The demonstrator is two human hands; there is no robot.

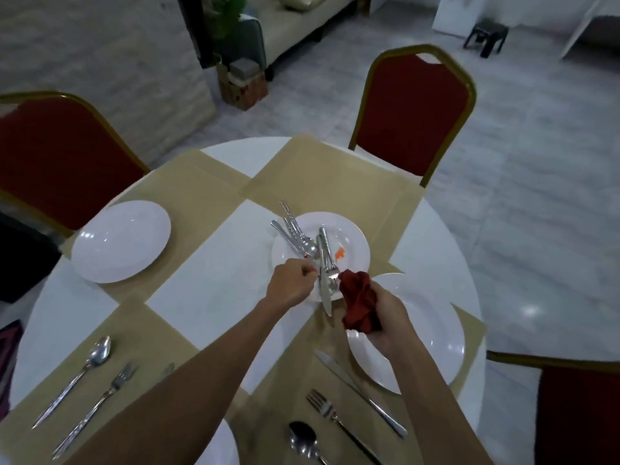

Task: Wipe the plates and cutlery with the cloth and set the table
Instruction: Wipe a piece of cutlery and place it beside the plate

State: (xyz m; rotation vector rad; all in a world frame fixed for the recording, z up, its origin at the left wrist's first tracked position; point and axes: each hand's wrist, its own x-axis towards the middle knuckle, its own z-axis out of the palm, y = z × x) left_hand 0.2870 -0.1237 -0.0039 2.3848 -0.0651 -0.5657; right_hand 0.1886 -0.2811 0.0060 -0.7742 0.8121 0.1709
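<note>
Now left hand (292, 284) pinches cutlery (322, 260) heaped on the centre plate (352, 234), while right hand (387, 325) at its 3 o'clock grips the bunched cloth (357, 297), ready to wipe.

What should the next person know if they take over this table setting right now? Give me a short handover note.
Left hand: curled fingers at the centre knife on the centre plate; a firm grip is not clear.
Right hand: holds the bunched red cloth over the right plate.
Done: near-left spoon and near-left fork laid; near-right knife, near-right fork and near-right spoon laid by the right plate. The left plate sits on its mat without cutlery.
Left: wipe the cutlery pile, clean the orange smear, lay the other places.
</note>
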